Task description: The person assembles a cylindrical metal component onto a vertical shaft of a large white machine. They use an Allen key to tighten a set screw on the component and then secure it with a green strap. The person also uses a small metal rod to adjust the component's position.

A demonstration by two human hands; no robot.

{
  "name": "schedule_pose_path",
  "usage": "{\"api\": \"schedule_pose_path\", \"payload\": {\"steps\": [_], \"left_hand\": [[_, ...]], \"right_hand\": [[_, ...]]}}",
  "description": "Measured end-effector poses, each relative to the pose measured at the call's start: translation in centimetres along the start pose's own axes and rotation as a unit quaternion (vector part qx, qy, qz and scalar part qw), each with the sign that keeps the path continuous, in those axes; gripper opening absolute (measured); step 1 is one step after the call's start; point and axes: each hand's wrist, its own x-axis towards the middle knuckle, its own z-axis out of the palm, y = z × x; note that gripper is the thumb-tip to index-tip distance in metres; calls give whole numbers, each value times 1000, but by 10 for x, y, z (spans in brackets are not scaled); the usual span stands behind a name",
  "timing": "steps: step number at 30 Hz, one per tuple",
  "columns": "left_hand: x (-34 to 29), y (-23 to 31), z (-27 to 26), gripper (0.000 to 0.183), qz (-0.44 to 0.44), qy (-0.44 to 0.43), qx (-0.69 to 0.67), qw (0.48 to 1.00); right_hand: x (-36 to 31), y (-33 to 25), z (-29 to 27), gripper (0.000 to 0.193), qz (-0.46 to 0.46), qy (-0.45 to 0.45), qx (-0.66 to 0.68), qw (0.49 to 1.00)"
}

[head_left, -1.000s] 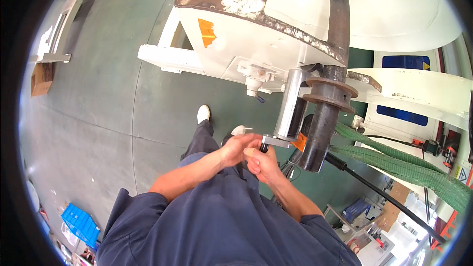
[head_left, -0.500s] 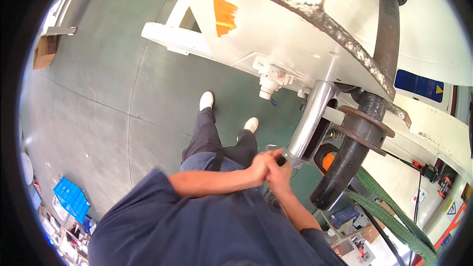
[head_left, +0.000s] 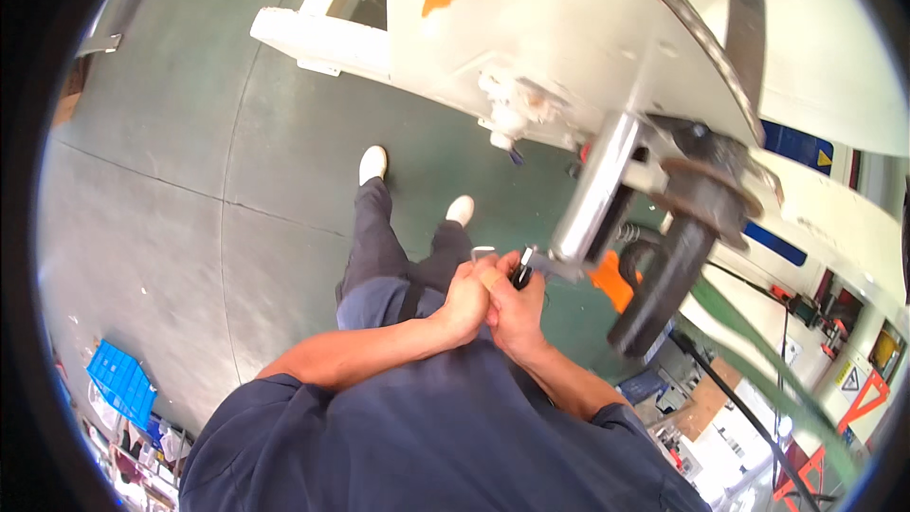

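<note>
Close in front of my body, both hands are closed and pressed together. My right hand (head_left: 517, 315) grips a small black-handled tool (head_left: 522, 275) with a silver tip pointing up. Against it lies my left hand (head_left: 463, 308), fingers curled; what it holds, if anything, is hidden. A small flat silver piece (head_left: 483, 252) shows just beyond the fingers, and I cannot tell which hand bears it. Right of my hands a shiny metal cylinder (head_left: 599, 192) slants down from a white machine body (head_left: 559, 33), its lower end near the tool.
A thick black shaft (head_left: 668, 289) with a rusty flange (head_left: 711, 192) juts toward me on the right. Green sleeved hoses (head_left: 749, 346) run behind it. A white valve-like fitting (head_left: 507, 118) hangs under the machine. On the left floor stands a blue crate (head_left: 121, 381).
My hands have come away from the cylinder's lower end, a little left and up in the picture. The tool's silver tip now shows. The whole view has shifted, with some blur.
</note>
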Motion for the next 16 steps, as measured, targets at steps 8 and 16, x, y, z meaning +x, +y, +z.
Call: {"api": "schedule_pose_path", "payload": {"steps": [8, 16], "left_hand": [[12, -5, 26, 15, -157, -419, -893, 51], [0, -88, -25, 21, -54, -367, -854, 365]], "right_hand": [[-7, 11, -60, 16, -177, 119, -122, 969], [-52, -21, -21, 20, -40, -41, -6, 998]]}}
